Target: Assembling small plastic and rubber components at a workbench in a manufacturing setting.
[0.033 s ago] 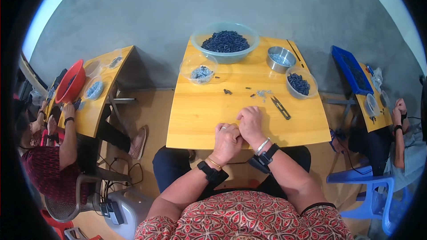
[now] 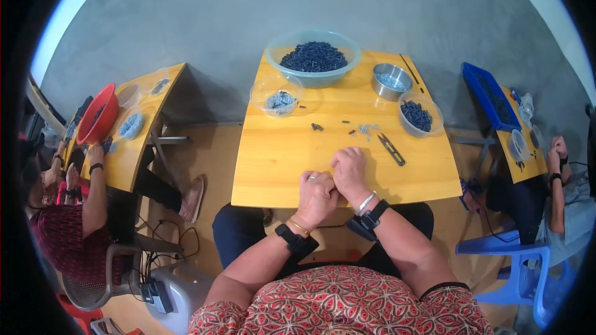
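Note:
My left hand (image 2: 318, 197) and my right hand (image 2: 351, 174) rest close together at the front edge of the yellow table (image 2: 267, 174). Both have their fingers curled in; whatever they may hold is hidden beneath them. Ahead of them lie black thread snips (image 2: 392, 150), a small scatter of silvery metal bits (image 2: 366, 131) and a few short dark cylindrical pieces (image 2: 317, 127). At the right, a clear tub (image 2: 417, 116) holds many more dark pieces. Another clear bowl (image 2: 277, 95) on the left contains mixed metal and dark pieces.
A large translucent basin (image 2: 313, 77) heaped with dark pieces stands at the back, beside a steel bowl (image 2: 392, 92) of metal bits. Co-workers sit at tables on both sides, with a red basin (image 2: 107, 115) on the left and a blue tray (image 2: 475, 87) on the right.

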The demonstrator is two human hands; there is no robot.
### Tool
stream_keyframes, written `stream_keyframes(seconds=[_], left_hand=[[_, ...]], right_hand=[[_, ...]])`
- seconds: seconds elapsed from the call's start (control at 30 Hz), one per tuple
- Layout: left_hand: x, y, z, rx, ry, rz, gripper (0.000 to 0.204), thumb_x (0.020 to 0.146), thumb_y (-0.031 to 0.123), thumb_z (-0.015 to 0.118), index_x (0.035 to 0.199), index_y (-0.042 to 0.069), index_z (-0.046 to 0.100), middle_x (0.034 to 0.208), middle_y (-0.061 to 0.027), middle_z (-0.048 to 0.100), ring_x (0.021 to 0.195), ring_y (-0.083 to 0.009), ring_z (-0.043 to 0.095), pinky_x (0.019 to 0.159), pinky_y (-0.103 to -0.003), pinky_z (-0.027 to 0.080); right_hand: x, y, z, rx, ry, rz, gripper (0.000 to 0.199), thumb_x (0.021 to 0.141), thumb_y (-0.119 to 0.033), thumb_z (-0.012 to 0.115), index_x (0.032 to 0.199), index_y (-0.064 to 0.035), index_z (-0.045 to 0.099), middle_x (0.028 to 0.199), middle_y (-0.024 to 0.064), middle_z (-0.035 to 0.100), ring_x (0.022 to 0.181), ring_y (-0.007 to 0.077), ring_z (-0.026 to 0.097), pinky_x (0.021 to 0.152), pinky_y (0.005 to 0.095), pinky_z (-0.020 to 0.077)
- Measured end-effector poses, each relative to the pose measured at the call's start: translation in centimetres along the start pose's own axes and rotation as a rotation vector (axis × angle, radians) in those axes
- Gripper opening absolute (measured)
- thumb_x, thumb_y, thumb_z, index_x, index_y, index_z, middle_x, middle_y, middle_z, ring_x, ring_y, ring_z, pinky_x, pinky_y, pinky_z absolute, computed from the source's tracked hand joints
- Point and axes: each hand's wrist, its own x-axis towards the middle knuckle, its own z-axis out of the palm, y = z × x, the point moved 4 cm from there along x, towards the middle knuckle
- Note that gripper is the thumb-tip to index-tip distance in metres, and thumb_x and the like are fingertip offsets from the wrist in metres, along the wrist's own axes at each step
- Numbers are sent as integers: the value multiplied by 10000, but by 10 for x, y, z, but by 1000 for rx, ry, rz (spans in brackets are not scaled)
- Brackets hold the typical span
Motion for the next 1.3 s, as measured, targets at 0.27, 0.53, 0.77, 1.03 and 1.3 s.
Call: stream_keyframes(seconds=[0.27, 0.53, 0.77, 1.03, 1.3], left_hand=[[4, -2, 0, 18, 3, -37, 57, 632, 38, 601, 599, 62, 561, 625, -75, 541, 680, -258, 519, 764, -360, 354], [-1, 3, -1, 27, 25, -35, 42, 627, 63, 601, 594, 63, 576, 650, -88, 559, 697, -274, 539, 755, -379, 358], [2, -9, -26, -833, -33, -706, 141, 768, 108, 655, 662, 26, 612, 611, 4, 568, 592, -88, 496, 622, -256, 400], [1, 40, -56, -1430, 16, -733, 125, 844, 138, 604, 787, 28, 624, 726, -12, 593, 667, -92, 535, 690, -241, 454], [-11, 50, -73, -1343, -46, -619, 129, 858, 155, 592, 852, 30, 625, 774, -30, 611, 707, -96, 571, 688, -243, 487]], right_hand=[[6, 0, 4, -134, -74, 7, 94, 701, -86, 503, 612, -75, 531, 703, 97, 513, 773, 287, 442, 732, 406, 311], [2, 1, 6, -252, -110, -11, 141, 720, -119, 505, 598, -67, 551, 700, 103, 514, 776, 278, 442, 743, 397, 305], [-17, -15, -36, 612, -50, 252, 107, 809, 34, 491, 908, 6, 519, 823, 121, 575, 742, 203, 572, 672, 282, 462], [-15, -88, -90, 400, 20, -87, 129, 808, -7, 542, 931, -9, 502, 795, 127, 552, 705, 267, 561, 638, 316, 457], [-12, -92, -110, 634, -93, -12, 92, 816, 11, 541, 907, -2, 538, 757, 80, 568, 663, 151, 551, 607, 253, 441]])
